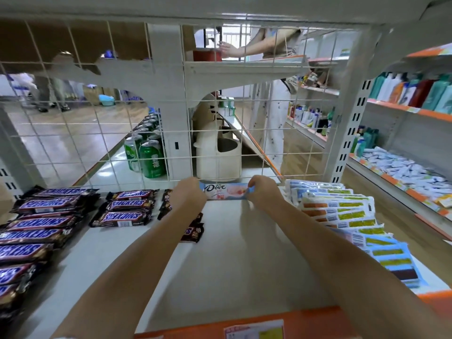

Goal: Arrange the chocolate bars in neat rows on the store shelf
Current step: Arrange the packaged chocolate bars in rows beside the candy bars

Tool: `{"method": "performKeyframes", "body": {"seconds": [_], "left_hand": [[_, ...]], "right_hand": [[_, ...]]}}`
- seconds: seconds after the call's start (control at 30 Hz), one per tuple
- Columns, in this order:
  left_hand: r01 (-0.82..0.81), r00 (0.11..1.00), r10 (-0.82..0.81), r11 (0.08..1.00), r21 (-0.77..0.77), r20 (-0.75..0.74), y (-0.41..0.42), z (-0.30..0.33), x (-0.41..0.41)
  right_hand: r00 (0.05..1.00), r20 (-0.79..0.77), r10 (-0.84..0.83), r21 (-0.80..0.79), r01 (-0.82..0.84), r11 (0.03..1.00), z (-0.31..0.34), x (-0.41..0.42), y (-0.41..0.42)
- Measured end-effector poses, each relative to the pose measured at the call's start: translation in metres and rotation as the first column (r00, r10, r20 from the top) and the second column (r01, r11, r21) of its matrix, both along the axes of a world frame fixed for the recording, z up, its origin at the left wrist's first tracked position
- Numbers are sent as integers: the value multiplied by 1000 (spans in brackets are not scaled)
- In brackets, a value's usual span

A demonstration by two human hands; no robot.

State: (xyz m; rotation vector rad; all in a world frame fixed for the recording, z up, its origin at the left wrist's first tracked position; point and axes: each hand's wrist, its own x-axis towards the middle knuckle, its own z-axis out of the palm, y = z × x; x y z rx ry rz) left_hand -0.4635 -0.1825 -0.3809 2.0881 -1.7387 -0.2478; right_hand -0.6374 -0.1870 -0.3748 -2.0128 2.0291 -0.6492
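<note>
Now, from the left, we see Snickers bars (36,231) in a column down the shelf's (232,253) left side, about eight visible, their long axes running left to right. Next comes a short column of three Snickers (127,207), lying the same way. A third column (193,231) sits just beside it, mostly hidden under our left forearm; we cannot count it.

Our left hand (188,195) grips the left end of a Dove bar (226,191), fingers curled round it. The one Dove bar lies at the back of the shelf, close against the wire grid (97,133), long axis left to right, its logo reading upright from our side. Our right hand (263,192) pinches its right end between thumb and fingers.

To the right, a column of pale blue bars (342,211) runs from back to front, overlapping one another, long axes also left to right; we count roughly a dozen, though the overlap blurs the tally.

Behind the grid stand green cans (146,155) in rows.
</note>
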Motion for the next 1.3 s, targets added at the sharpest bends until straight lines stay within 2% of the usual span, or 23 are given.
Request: {"method": "performKeyframes", "body": {"seconds": [0.1, 0.23, 0.3, 0.57, 0.77, 0.9, 1.07, 1.3], "left_hand": [[3, 1000, -1, 996, -85, 26, 13, 9, 0], [155, 985, -139, 971, -181, 97, 37, 17, -12], [228, 968, -206, 960, -163, 142, 51, 20, -23], [345, 932, -331, 935, -81, 146, 111, 21, -84], [452, 877, -433, 890, -52, 206, 157, 20, -128], [522, 846, -504, 849, -79, 175, 182, 24, -146], [524, 845, -506, 849, -74, 174, 192, 24, -157], [510, 853, -489, 854, -97, 184, 194, 23, -160]], "right_hand": [[998, -68, 11, 5, -10, 1000, 8, -5, 6], [980, -191, 49, -70, -63, 996, 14, -12, 27], [970, -237, 63, -108, -90, 990, 17, -14, 41], [937, -334, 99, -139, -153, 978, 27, -44, 113], [939, -322, 119, -57, -145, 988, 29, -87, 160], [945, -312, 92, -39, -110, 993, 31, -115, 187], [937, -350, 23, -11, -29, 1000, 34, -149, 210], [901, -426, 85, 22, -84, 996, 34, -173, 227]]}}
